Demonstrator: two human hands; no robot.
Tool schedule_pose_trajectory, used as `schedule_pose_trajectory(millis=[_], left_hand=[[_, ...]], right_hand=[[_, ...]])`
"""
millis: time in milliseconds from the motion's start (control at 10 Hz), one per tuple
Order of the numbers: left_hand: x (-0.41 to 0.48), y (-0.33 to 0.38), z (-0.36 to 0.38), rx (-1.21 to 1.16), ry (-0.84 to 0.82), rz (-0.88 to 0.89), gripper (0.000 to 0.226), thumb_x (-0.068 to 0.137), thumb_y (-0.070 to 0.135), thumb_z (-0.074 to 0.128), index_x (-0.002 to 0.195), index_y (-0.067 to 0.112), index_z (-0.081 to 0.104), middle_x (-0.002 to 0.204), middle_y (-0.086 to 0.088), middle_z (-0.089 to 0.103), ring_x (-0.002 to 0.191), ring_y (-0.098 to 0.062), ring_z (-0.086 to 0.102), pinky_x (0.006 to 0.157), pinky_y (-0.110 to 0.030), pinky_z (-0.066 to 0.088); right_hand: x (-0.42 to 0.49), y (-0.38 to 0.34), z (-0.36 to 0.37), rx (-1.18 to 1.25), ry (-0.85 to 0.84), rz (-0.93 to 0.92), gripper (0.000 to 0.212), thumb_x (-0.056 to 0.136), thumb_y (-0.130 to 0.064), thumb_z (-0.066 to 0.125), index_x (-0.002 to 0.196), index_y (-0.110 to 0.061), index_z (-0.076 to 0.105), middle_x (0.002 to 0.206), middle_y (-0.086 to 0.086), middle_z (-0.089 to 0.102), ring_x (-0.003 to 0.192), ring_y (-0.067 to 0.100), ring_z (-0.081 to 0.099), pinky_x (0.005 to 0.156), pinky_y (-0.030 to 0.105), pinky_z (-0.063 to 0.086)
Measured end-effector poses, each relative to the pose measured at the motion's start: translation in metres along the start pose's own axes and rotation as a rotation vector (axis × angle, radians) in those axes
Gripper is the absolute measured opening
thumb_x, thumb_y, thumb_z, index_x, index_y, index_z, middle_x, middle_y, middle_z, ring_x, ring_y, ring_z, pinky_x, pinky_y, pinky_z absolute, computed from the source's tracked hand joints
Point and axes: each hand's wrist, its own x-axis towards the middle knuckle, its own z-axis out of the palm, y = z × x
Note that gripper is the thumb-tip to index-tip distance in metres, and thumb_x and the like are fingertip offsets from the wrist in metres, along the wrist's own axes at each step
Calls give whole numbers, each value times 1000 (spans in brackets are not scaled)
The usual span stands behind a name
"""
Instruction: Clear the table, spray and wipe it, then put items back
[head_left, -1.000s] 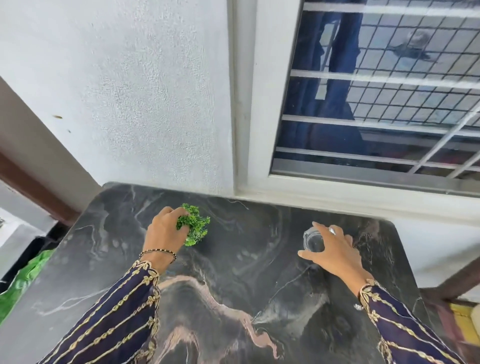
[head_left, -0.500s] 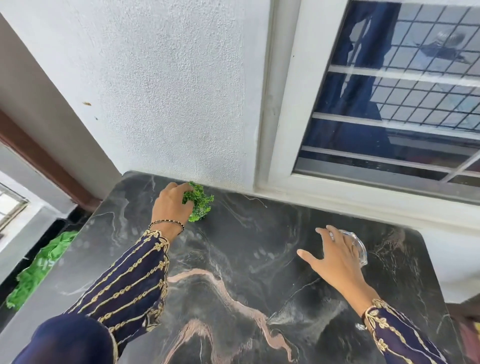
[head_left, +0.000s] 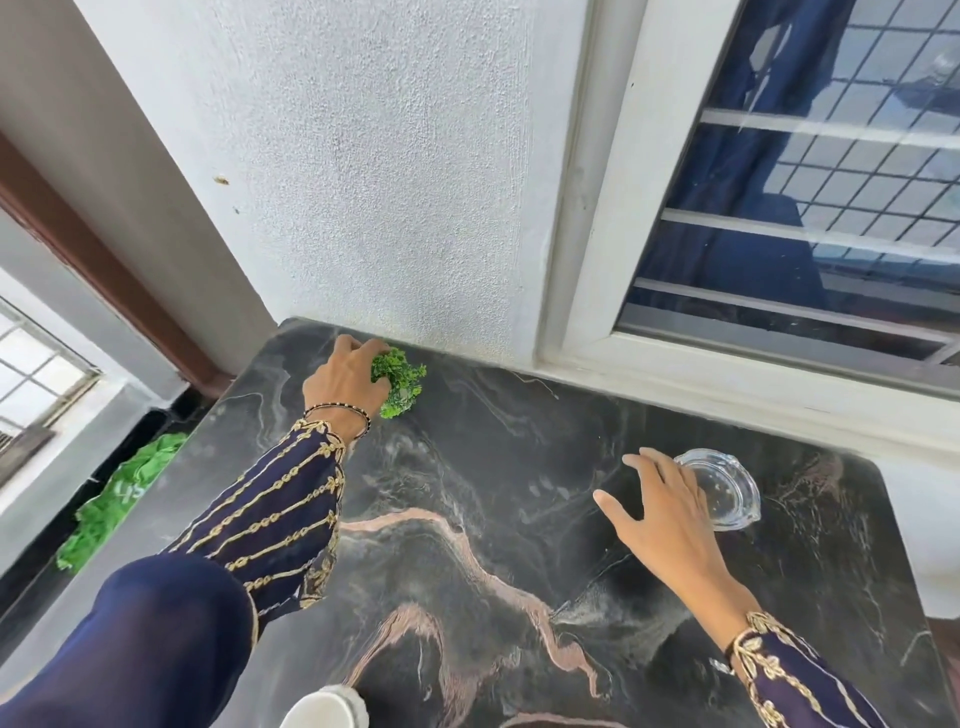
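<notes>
A black marble table (head_left: 519, 519) with pink veins fills the lower view. My left hand (head_left: 348, 382) grips a small green artificial plant (head_left: 400, 382) at the table's far left corner, close to the wall. A clear glass dish (head_left: 719, 488) rests on the table at the right. My right hand (head_left: 665, 514) lies just left of the dish, fingers spread, its fingertips at the dish's rim and nothing held.
A white textured wall (head_left: 389, 182) and a barred window (head_left: 805, 208) rise behind the table. A green cloth (head_left: 119, 499) lies on the floor to the left. A white rounded object (head_left: 324, 709) shows at the bottom edge.
My left hand carried the green plant back toward the far left corner. My right hand set the glass dish down at the right and opened off it.
</notes>
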Motion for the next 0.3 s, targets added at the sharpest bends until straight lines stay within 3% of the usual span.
schedule_pose_trajectory(millis=[200,300], left_hand=[[-18,5,-12,41,-7,-1,51,84,27,57,134,30,47,137,-9,41,106,-35,60,75,-43,50],[-34,5,-19,101,71,9,52,85,26,56,135,25,45,135,-13,41,115,-33,52,71,-43,49]], right_hand=[[-26,-5,-3,10,5,-14,59,100,-53,53,148,-19,45,162,2,32,151,28,25,124,46,24],[-42,-12,-3,1,38,-34,58,100,-52,53,148,-19,45,161,1,33,150,26,26,124,43,22]])
